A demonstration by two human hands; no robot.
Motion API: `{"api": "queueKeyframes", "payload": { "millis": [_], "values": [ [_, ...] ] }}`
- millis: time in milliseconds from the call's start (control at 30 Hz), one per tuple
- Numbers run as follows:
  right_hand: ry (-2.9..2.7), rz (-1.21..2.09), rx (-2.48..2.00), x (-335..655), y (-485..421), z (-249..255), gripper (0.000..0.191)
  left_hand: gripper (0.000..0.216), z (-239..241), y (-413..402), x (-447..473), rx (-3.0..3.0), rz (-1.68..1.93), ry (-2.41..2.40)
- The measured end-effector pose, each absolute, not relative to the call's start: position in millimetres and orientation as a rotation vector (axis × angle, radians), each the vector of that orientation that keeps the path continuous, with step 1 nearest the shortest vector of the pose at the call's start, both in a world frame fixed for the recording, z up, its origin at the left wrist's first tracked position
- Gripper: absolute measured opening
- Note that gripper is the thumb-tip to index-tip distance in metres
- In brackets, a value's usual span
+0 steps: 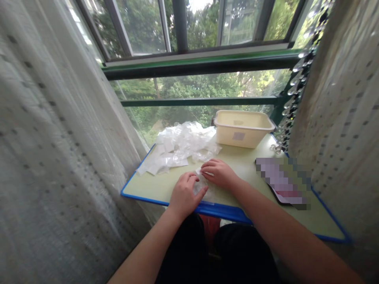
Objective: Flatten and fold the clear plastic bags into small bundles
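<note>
L hand [185, 193] is half-curled, thumb out, at the near side of a clear plastic bag [203, 182]; R hand [220, 172] lies just beyond, fingers bent at the bag's far end. Can't tell if either grips it. Bag's flat on the tabletop [148, 187], btwn both hands, nr the blue front edge. Heap of clear bags [189, 140] behind, w/ cream plastic bin [237, 136] to its R.

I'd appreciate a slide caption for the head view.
Left hand and right hand at thin clear plastic on a pale yellow table, near a translucent plastic heap and cream rectangular tub.
</note>
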State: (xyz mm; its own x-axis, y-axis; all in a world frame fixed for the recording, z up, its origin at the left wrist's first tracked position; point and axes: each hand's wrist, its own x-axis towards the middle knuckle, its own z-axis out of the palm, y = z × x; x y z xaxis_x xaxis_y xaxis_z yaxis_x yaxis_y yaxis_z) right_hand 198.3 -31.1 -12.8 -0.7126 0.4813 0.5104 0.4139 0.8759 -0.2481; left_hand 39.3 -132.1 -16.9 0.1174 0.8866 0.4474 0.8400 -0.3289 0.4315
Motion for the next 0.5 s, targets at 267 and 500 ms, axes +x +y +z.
{"api": "queueKeyframes", "payload": {
  "millis": [267, 500],
  "values": [
    [-2.488, 0.066, -0.625, 190.8, -36.2, -14.9, 0.021, 0.037, -9.6, -108.5, 10.0, 2.342, 0.923, 1.745],
    [-2.450, 0.251, -0.813, 198.0, -34.6, -11.2, 0.055, 0.023, -15.9, -89.6, 0.7, 2.351, 0.892, 1.707]
  ]
}}
